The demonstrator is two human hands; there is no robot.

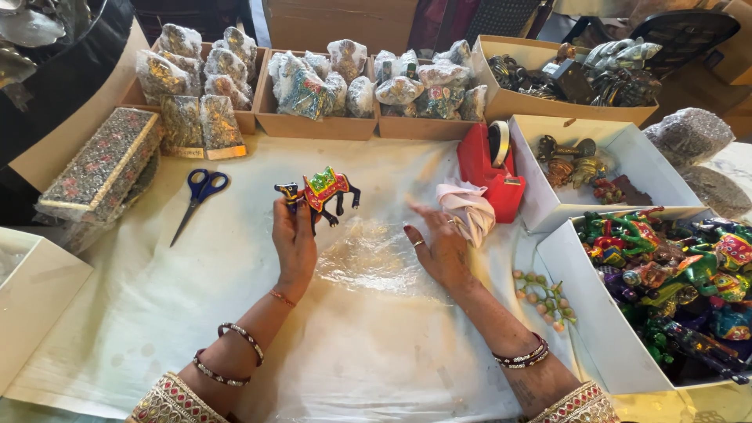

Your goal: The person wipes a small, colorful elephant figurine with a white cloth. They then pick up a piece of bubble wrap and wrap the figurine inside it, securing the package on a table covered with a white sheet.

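My left hand (294, 243) holds up a small painted animal figurine (321, 192), dark-bodied with a red and green saddle, above the white-covered table. My right hand (439, 247) lies flat, fingers spread, on a sheet of clear bubble wrap (368, 254) spread in the middle of the table. A crumpled pink-white cloth (468, 210) lies just beyond the fingertips of my right hand.
Blue-handled scissors (200, 192) lie at the left. A red tape dispenser (492, 168) stands right of centre. White boxes (583, 329) at the right hold colourful figurines; cardboard trays (313, 125) of wrapped items line the back. A patterned box (102, 164) sits far left.
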